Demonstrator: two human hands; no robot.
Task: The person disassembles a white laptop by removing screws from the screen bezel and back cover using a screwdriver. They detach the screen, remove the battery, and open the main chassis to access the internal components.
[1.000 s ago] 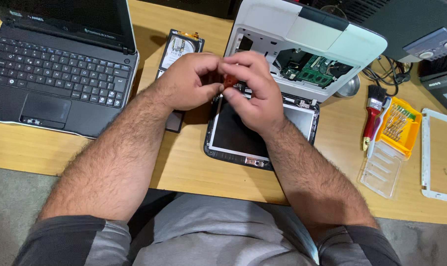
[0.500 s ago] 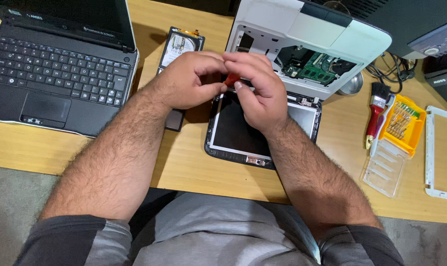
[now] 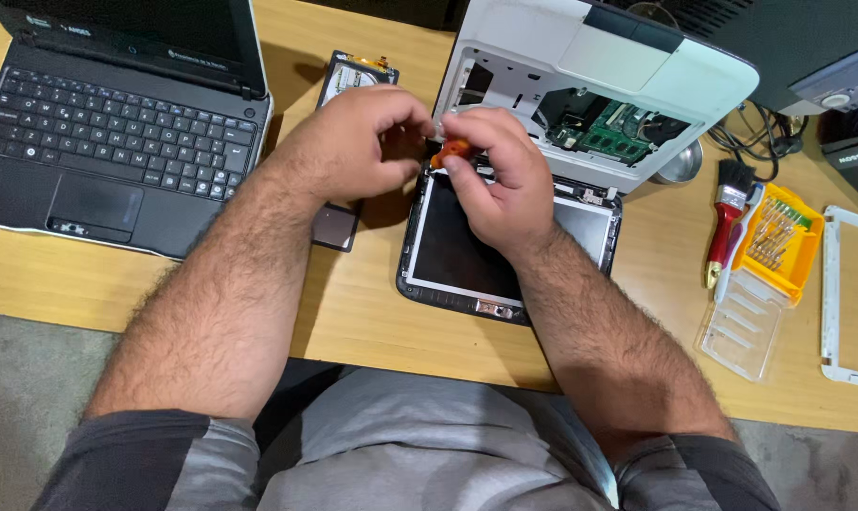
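The right hand (image 3: 500,180) pinches a small orange tool (image 3: 451,151) over the opened white laptop (image 3: 580,85); the left hand (image 3: 353,151), fingers curled together, meets it. Casing already open, circuit board exposed; screen panel (image 3: 467,246) lies on the tabletop (image 3: 353,312).

Two bare, hairy forearms, dark grey sleeves pushed up at the frame's bottom corners, light grey trousers at bottom centre

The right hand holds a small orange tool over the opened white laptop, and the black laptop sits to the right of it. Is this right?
Not quite. In the head view the black laptop sits to the left of the white laptop. The right hand does hold the orange tool over it.
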